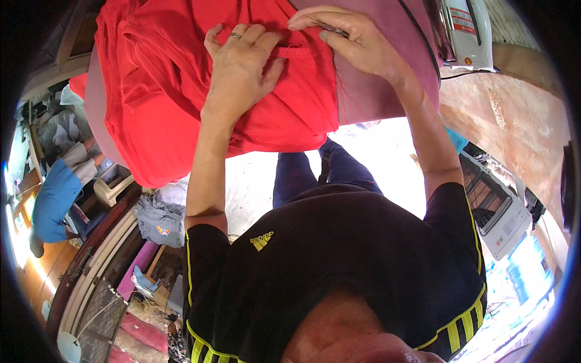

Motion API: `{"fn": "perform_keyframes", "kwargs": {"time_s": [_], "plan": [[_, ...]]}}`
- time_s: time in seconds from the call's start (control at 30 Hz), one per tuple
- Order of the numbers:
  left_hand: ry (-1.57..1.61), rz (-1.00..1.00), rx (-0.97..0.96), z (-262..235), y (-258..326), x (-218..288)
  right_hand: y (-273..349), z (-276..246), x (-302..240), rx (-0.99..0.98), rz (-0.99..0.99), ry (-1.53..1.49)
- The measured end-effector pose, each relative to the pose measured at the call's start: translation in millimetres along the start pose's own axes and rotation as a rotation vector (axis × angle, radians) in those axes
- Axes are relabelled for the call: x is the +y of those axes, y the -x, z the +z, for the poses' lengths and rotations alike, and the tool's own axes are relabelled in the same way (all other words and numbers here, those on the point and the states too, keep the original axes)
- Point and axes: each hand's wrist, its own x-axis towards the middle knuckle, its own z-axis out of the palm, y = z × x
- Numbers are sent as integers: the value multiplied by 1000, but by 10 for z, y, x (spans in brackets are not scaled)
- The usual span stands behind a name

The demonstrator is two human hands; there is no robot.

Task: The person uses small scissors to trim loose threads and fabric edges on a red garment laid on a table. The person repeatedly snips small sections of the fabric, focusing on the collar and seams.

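Note:
A bright red cloth garment [163, 78] lies bunched over a mauve padded surface [387, 91] and hangs down over its near edge. My left hand [242, 66], with a ring on one finger, is curled onto the cloth and holds it, the thumb a little apart. Just right of those fingers runs a folded red band [293, 52] with a frayed edge. My right hand [357, 39] is closed around a small, dark metal tool [333, 29], mostly hidden by the fingers. It hovers beside the band, over the garment's right part.
A white appliance [469, 36] stands at the far right, with a dark cable [417, 27] crossing the mauve surface. Grey folded clothing [160, 218] hangs at the left beside wooden rails. Another person in blue [57, 193] is at the left rim. A white-framed unit [502, 212] stands at right.

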Motion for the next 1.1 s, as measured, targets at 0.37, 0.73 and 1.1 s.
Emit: {"fn": "perform_keyframes", "kwargs": {"time_s": [0.37, 0.73, 1.1], "plan": [[345, -236, 55, -18, 445, -282, -404, -51, -238, -261, 82, 110], [407, 4, 261, 258, 314, -86, -144, 210, -177, 76, -35, 268], [350, -15, 282, 305, 274, -52, -51, 55, -343, -100, 234, 20]]}}
